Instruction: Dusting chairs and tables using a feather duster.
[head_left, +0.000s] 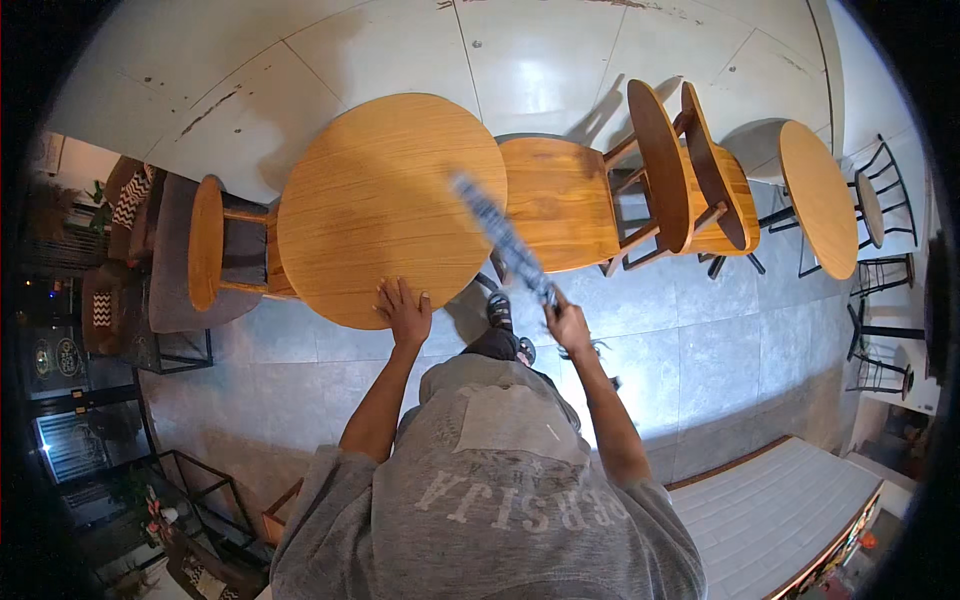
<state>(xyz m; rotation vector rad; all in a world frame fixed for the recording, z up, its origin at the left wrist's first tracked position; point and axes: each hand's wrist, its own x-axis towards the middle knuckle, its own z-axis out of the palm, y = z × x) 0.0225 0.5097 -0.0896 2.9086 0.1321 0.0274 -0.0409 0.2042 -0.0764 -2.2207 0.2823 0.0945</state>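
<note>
My left hand (405, 311) lies with its fingers spread on the near edge of a round wooden table (360, 202). In my right hand (568, 324) is the end of a long, blue-grey patterned thing (506, 240), blurred by motion; it looks like a cloth or a duster, which I cannot tell. It points up and to the left, its far end over the right part of the tabletop. Right of the table is a wooden chair seat (559, 202), partly behind the blurred thing.
Wooden chair backs (660, 165) stand farther right, before a second round table (817, 199). Another wooden chair (205, 244) is at the left table side, near a grey upholstered seat (172, 262). A white slatted surface (787, 510) lies at lower right.
</note>
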